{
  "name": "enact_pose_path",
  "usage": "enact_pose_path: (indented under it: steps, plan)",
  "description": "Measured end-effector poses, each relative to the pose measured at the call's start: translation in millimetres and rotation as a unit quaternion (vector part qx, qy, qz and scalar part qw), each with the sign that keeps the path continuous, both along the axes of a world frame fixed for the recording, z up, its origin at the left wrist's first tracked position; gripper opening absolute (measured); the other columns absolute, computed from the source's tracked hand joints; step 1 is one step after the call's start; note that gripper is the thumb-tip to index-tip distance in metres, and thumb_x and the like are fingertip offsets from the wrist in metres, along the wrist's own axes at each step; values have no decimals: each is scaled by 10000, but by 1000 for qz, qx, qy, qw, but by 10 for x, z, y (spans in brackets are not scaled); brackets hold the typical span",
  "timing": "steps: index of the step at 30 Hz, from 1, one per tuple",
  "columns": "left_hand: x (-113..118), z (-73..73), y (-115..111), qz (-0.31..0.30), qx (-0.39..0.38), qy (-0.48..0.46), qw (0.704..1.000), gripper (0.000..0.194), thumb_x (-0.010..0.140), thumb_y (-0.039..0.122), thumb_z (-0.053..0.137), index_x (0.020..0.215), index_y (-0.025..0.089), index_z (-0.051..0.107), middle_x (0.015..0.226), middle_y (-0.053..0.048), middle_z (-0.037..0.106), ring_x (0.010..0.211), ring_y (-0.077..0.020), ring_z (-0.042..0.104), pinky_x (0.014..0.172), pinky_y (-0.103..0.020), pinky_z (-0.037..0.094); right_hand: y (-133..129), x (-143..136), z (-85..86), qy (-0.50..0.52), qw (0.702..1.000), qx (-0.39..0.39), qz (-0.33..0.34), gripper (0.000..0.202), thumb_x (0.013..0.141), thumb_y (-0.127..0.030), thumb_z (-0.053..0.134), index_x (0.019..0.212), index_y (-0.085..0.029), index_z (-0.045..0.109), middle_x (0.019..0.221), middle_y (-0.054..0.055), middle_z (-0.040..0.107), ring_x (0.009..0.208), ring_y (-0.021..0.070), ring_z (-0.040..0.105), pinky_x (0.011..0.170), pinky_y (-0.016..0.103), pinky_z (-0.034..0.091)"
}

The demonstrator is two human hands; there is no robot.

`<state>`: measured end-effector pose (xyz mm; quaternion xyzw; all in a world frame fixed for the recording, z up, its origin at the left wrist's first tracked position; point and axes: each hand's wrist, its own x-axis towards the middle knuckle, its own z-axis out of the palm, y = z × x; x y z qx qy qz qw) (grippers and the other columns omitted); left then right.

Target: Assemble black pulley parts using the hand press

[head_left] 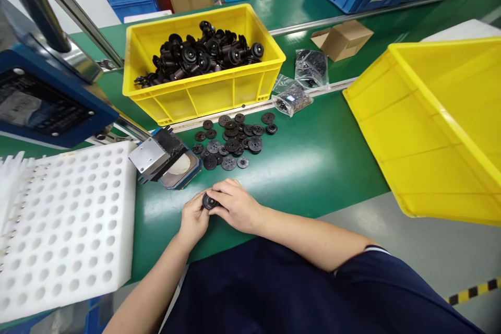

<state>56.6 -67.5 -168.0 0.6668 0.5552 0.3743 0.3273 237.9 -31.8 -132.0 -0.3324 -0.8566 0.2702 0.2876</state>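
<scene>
Close to the green table's near edge, my left hand (194, 219) and my right hand (238, 207) meet around a black flanged part (210, 201). Its round, stepped end faces up toward me, while the fingers hide the rest of it. The left fingers wrap its left side; thumb and fingers of the right hand press on it from the right. Just beyond my hands lie several loose black discs (232, 145), flat and round with small holes. Left of these stands a press with a metal head (151, 158) over a small base plate (183, 180).
A yellow bin (199, 91) full of black spool-like parts stands behind the discs. White foam with rows of holes (74, 229) lies left. Plastic bags (311, 68) and a cardboard box (346, 40) sit back right. Another yellow bin (426, 130) tilts at the right.
</scene>
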Motion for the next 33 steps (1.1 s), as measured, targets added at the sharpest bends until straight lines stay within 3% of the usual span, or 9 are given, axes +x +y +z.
enact_pose_path:
  steps: [6, 15, 22, 27, 33]
  plan:
    - [7, 10, 5, 4, 4, -9, 1000, 195, 874, 255, 558, 966, 197, 719, 944, -91, 744, 921, -257, 691, 872, -400, 545, -11, -14, 17, -11, 1000, 12, -8, 345, 919, -348, 640, 1209, -162, 612, 1082, 101, 631, 982, 219, 509, 883, 384, 444]
    - [-27, -47, 1, -3, 13, -19, 1000, 238, 883, 227, 554, 1053, 204, 719, 1022, -95, 739, 954, -252, 682, 892, -395, 529, -33, -33, 15, -12, 999, 37, -15, 363, 922, -360, 634, 1214, -146, 608, 1090, 113, 634, 990, 226, 505, 869, 387, 441]
    - [-2, -37, -16, 6, -12, -30, 999, 174, 891, 270, 595, 1001, 177, 694, 856, -54, 714, 775, -201, 657, 728, -310, 526, 33, 10, 19, 11, 1000, 16, -23, 428, 897, -378, 670, 1248, -141, 609, 1069, 108, 630, 988, 222, 526, 898, 408, 450]
    - [13, -50, -15, -7, 29, -13, 999, 205, 894, 219, 592, 1063, 170, 698, 1023, -93, 742, 917, -221, 692, 832, -339, 546, 79, 77, 105, -2, 999, -34, 5, 400, 867, -354, 713, 1212, -167, 636, 1034, 88, 631, 979, 210, 542, 907, 389, 463]
    - [7, -61, 6, -18, 89, 19, 996, 244, 891, 164, 557, 1076, 180, 715, 1081, -95, 753, 984, -230, 713, 875, -356, 573, 35, 67, 116, -20, 999, -26, 7, 374, 873, -352, 704, 1175, -142, 637, 1019, 93, 657, 953, 219, 547, 885, 392, 461]
